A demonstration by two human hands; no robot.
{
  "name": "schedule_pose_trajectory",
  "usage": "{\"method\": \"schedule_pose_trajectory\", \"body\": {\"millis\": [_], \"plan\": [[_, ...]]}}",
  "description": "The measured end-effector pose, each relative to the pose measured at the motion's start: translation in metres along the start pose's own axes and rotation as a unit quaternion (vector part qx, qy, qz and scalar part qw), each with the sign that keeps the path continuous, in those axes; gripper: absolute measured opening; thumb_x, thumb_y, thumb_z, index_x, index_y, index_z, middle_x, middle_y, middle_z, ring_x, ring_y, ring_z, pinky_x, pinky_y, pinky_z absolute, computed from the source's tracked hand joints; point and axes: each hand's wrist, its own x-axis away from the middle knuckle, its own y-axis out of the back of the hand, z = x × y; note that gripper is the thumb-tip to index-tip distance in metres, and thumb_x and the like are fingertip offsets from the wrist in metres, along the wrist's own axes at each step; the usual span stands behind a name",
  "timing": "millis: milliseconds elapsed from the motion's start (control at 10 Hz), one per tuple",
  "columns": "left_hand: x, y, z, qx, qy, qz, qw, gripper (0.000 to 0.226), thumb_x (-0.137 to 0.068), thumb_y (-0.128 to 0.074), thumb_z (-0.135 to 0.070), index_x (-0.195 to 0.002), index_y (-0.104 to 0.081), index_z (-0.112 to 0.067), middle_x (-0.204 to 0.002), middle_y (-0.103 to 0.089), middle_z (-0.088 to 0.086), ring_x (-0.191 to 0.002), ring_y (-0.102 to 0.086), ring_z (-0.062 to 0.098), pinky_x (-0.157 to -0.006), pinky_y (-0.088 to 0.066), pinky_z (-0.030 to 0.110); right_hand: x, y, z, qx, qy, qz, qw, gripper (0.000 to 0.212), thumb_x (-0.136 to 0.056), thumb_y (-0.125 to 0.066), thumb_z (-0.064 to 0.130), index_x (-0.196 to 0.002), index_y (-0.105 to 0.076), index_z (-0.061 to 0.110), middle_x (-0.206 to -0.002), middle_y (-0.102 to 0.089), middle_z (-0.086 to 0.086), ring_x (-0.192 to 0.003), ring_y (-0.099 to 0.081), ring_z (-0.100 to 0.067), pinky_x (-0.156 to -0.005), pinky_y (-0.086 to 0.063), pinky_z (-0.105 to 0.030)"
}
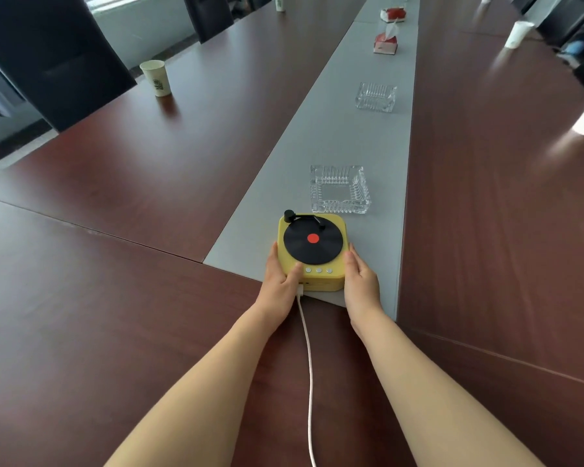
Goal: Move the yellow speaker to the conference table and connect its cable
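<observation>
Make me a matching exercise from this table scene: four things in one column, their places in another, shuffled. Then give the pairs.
Things:
1. yellow speaker
2. white cable
3. nearest glass ashtray
4. left paper cup

Places:
A. on the brown wood by a dark chair
B. between the two hands
C. on the grey strip just beyond the speaker
D. running from the speaker's front toward the camera

Pairs: 1-B, 2-D, 3-C, 4-A

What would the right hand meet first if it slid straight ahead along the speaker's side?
Probably the glass ashtray just beyond the yellow speaker. The right hand points up the grey centre strip, though it might pass just right of it.
</observation>
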Motion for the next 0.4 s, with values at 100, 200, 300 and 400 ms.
{"method": "schedule_pose_trajectory", "body": {"millis": [100,200,300,400], "plan": [[0.002,0.004,-0.007,0.002,0.028,0.021,0.999,0.068,-0.098,-0.04,-0.035,-0.151,0.0,-0.02,-0.158,-0.015,-0.002,-0.145,-0.018,0.013,-0.116,-0.015,0.026,0.004,0.004,0.008,0.014,-0.026,0.035,0.999,0.05,-0.102,-0.027,0.038,-0.148,-0.03,0.019,-0.156,-0.032,0.001,-0.144,-0.028,-0.016,-0.11,-0.023,-0.022],[0.012,0.004,-0.01,-0.011,0.033,0.011,0.999,0.065,-0.1,-0.034,-0.037,-0.151,0.0,-0.016,-0.16,-0.01,-0.002,-0.147,-0.01,0.013,-0.116,-0.01,0.026,0.013,0.004,0.015,0.037,-0.057,0.062,0.996,0.056,-0.101,-0.021,0.046,-0.152,-0.017,0.024,-0.159,-0.023,0.001,-0.147,-0.021,-0.02,-0.117,-0.018,-0.033],[0.026,0.003,-0.003,-0.001,0.022,-0.006,1.0,0.049,-0.101,-0.031,-0.033,-0.147,-0.022,-0.019,-0.147,-0.034,-0.005,-0.144,-0.023,0.016,-0.111,-0.02,0.023,0.026,0.005,0.016,0.044,-0.073,0.08,0.993,0.059,-0.101,-0.025,0.046,-0.153,-0.008,0.025,-0.161,-0.018,0.001,-0.147,-0.018,-0.021,-0.118,-0.017,-0.035],[0.044,0.004,0.002,0.0,0.016,-0.013,1.0,0.032,-0.101,-0.033,-0.031,-0.13,-0.04,-0.022,-0.134,-0.046,-0.009,-0.135,-0.037,0.014,-0.104,-0.028,0.023,0.042,0.007,0.011,0.073,-0.069,0.082,0.992,0.063,-0.1,-0.033,0.042,-0.153,-0.007,0.022,-0.16,-0.019,0.0,-0.147,-0.02,-0.02,-0.118,-0.019,-0.034]]}}
